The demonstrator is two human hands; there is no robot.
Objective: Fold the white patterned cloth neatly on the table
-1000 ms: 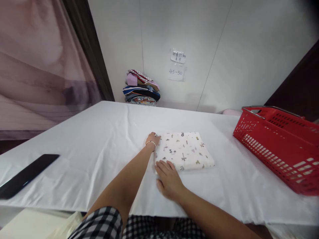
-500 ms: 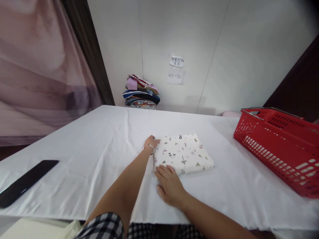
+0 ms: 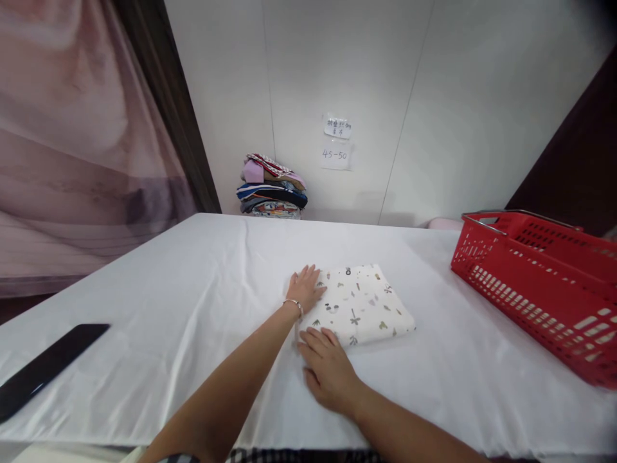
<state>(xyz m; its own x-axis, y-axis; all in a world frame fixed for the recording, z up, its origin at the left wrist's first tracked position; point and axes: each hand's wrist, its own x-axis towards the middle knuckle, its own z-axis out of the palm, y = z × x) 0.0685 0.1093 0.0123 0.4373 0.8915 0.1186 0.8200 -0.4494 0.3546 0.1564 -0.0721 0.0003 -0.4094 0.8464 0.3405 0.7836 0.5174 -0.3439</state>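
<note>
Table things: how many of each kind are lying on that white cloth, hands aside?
Folded printed cloth, under the left hand and right hand: 1
Red basket: 1
Flat black object at the left edge: 1
Total: 3
The stack of folded clothes sits beyond the table, not counted.

Legible text: one lower paper note (image 3: 334, 156) stuck on the white wall (image 3: 385, 77), handwritten numerals "45-50". One upper paper note (image 3: 338, 127) directly above it on the same wall, bearing handwritten characters too small and blurred to read. No other readable text, brand or number.
</note>
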